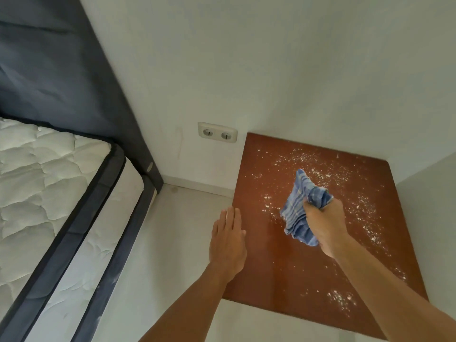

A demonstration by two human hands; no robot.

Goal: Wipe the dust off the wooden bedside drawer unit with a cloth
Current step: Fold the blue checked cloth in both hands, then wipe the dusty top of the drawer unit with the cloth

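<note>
The wooden bedside drawer unit (pixel 291 272) shows only its reddish-brown top, seen from above in a wall corner. White dust specks are scattered over its far half, right side and front right corner. My right hand (pixel 325 225) is closed around a bunched blue checked cloth (pixel 299 208), held over the middle of the top; whether the cloth touches the wood I cannot tell. My left hand (pixel 228 240) is flat with fingers together and holds nothing, at the unit's left edge.
A double wall socket (pixel 217 132) sits on the white wall just left of the unit's far corner. A bed with a white quilted mattress (pixel 44 183) and dark grey headboard (pixel 61 70) fills the left side. Pale floor (pixel 172 218) lies between bed and unit.
</note>
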